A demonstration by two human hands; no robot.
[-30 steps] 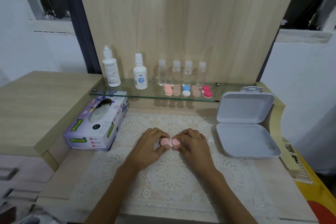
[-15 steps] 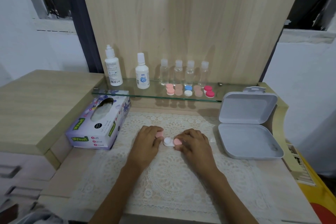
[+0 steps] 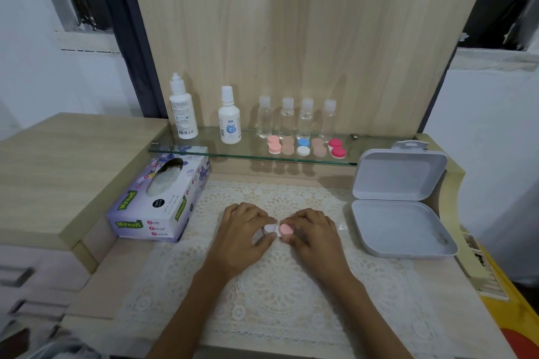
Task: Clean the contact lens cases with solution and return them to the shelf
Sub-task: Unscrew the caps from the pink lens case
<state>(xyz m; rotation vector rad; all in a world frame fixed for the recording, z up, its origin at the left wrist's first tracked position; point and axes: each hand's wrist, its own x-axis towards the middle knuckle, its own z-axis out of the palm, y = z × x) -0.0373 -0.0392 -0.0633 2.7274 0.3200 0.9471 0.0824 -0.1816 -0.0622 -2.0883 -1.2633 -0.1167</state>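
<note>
Lens case (image 3: 277, 230) lying 9-to-3 on lace mat (image 3: 277, 294), left hand (image 3: 245, 232) pinching white end (image 3: 269, 229), right hand (image 3: 316, 232) pinching pink cap (image 3: 286, 230)

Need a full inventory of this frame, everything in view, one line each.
glass shelf: 1, clear, on back panel
solution bottles: 2, white, shelf left
small bottles: 4, clear with white caps, rowed mid-shelf
shelved lens cases: 5, pink, tan, blue-white, tan, red, in front of small bottles
tissue box: 1, purple, desk left
storage box: 1, grey, lid open, desk right
lace mat: 1, white, desk centre
held lens case: 1, white with one pink cap showing, over mat between hands
left hand: 1, pinches case's white end
right hand: 1, pinches pink-capped end
</note>
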